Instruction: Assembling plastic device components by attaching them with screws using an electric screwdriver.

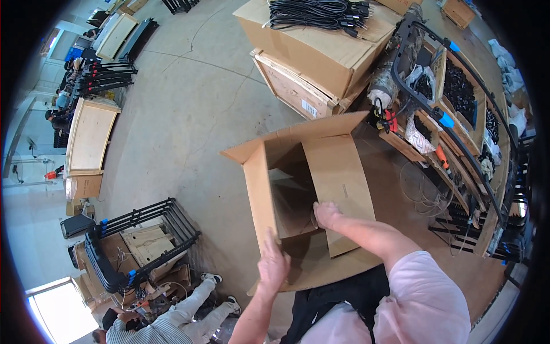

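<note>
In front of my body a large brown cardboard box [344, 189] stands with its top flaps up or folded and its dark inside partly showing. My left hand [274, 265] is closed on the near end of the left flap [259, 192], one finger stretched along the cardboard. Across the opening, my right hand [327, 215] grips the inner edge of the right flap, its fingertips curled down and hidden under it. The far flap [303, 129] leans outward, and the near one spreads toward my waist.
Beyond the box, a wooden crate [286, 86] bears a big carton [298, 46] topped with black cables [318, 14]. At right stands a rack [470, 143] with bins of black parts. A person [166, 321] works at lower left beside black metal frames [143, 241].
</note>
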A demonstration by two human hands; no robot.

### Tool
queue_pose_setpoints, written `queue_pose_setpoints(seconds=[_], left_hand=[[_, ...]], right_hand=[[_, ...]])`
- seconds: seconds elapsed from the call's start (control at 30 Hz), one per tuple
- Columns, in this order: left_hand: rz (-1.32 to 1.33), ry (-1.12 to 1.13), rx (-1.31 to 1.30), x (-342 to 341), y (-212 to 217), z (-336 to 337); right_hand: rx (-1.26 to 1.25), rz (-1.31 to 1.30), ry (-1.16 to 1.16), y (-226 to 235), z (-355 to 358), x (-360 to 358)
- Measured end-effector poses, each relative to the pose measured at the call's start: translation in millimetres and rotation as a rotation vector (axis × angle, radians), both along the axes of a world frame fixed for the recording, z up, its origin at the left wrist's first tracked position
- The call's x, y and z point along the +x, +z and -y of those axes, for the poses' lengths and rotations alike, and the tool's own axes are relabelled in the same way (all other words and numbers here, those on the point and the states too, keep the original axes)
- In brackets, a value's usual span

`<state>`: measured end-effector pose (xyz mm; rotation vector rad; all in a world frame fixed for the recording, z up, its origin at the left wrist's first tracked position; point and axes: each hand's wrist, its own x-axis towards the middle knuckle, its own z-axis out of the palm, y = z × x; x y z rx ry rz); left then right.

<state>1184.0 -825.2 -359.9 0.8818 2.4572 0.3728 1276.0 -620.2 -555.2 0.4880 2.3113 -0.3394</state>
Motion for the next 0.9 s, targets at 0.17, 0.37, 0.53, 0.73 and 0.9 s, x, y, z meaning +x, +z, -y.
queue_pose_setpoints(seconds=[0.17,0.37,0.53,0.73,0.9], left_hand=[[0.019,0.045,-0.312,-57,-18,53],[0.090,0.017,-0.127,-73,26,103],[0.083,-0.081,-0.123,-61,94,136],[0.035,-0.411,-0.020,-25,140,182],[0.103,-0.647,-0.063,34,178,203]], right_hand=[[-0.073,-0.363,-0.161,131,-26,6],[-0.106,-0.545,-0.496,206,-51,107],[-0.107,-0.556,-0.828,217,-36,168],[-0.085,-0.648,-1.275,165,19,273],[-0.087,-0.765,-1.678,131,90,378]])
